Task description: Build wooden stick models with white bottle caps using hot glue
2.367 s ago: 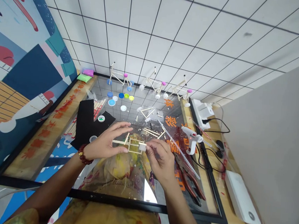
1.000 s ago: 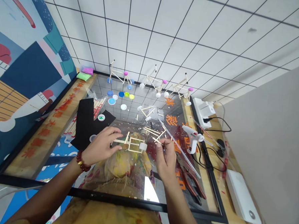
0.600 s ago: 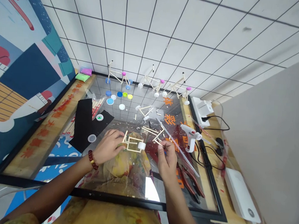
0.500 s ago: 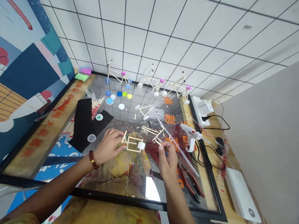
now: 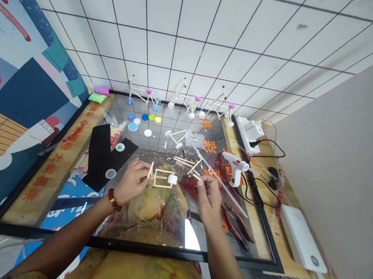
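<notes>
Thumb and fingers of my left hand point(image 5: 131, 181) are closed on a short wooden stick point(image 5: 150, 170), held upright. Just right of it, a small rectangular wooden-stick frame point(image 5: 163, 186) lies on the glass, with a white bottle cap point(image 5: 172, 179) at its right end. My right hand point(image 5: 209, 197) pinches another short stick point(image 5: 197, 177) between thumb and fingers. Several loose sticks point(image 5: 185, 160) lie just beyond that hand. Farther back is a partly built stick piece point(image 5: 177, 137) with white caps.
Three stick models point(image 5: 183, 98) stand along the tiled wall. A white glue gun point(image 5: 235, 167) and red-handled pliers point(image 5: 238, 225) lie at right. Coloured caps point(image 5: 133, 127), a black sheet point(image 5: 98, 155) and bundled sticks point(image 5: 116, 134) are at left. A power strip point(image 5: 247, 134) sits at right.
My left hand has drawn slightly left, and a little more of a gap shows between its stick and the frame. The view has shifted slightly. My right hand stays nearly in place.
</notes>
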